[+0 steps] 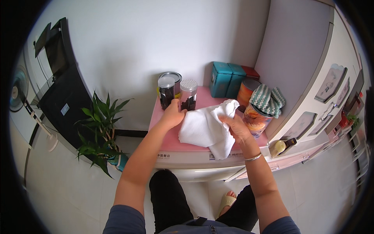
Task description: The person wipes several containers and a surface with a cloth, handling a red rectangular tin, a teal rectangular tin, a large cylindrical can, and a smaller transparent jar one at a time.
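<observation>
A white cloth lies partly bunched on the pink cabinet top, one corner hanging over its front edge. My right hand grips the cloth's raised right end. By the cloth's left edge is my left hand, its fingers at the base of two clear plastic jars; whether it grips anything is unclear. The left jar has a clear lid and dark contents. Beside it stands a jar with a patterned white lid, also holding something dark. A larger round container is behind them.
Teal tins and a red box stand at the back. Right of the cloth are an orange canister and a patterned canister topped by a knitted green-and-white item. A potted plant is left; a tall cabinet rises right.
</observation>
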